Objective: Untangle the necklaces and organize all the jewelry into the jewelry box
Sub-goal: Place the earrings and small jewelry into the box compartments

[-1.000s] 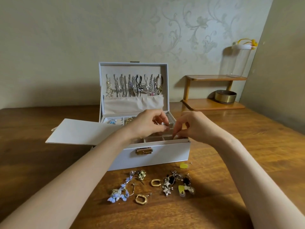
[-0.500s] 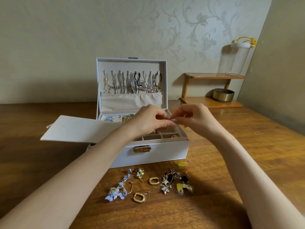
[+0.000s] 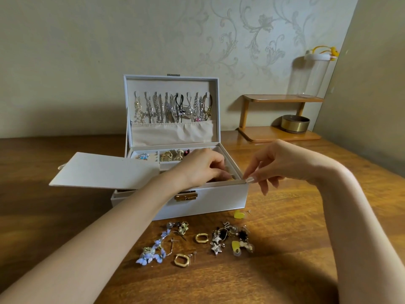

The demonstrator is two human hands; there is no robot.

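Left hand (image 3: 201,167) fingers curl inside the box (image 3: 208,202), front compartment; hold cannot be confirmed. Right hand (image 3: 274,165) pinches narrowly at its front right corner, contents indiscernible. Judged step: stowing earrings. Next: collect earrings (image 3: 201,238) before the box.

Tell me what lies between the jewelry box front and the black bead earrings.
A yellow heart-shaped piece lies there on the wooden table, in the head view.

One wide head-worn view looks forward and down across the table (image 3: 285,270), close to the open jewelry box (image 3: 219,200).
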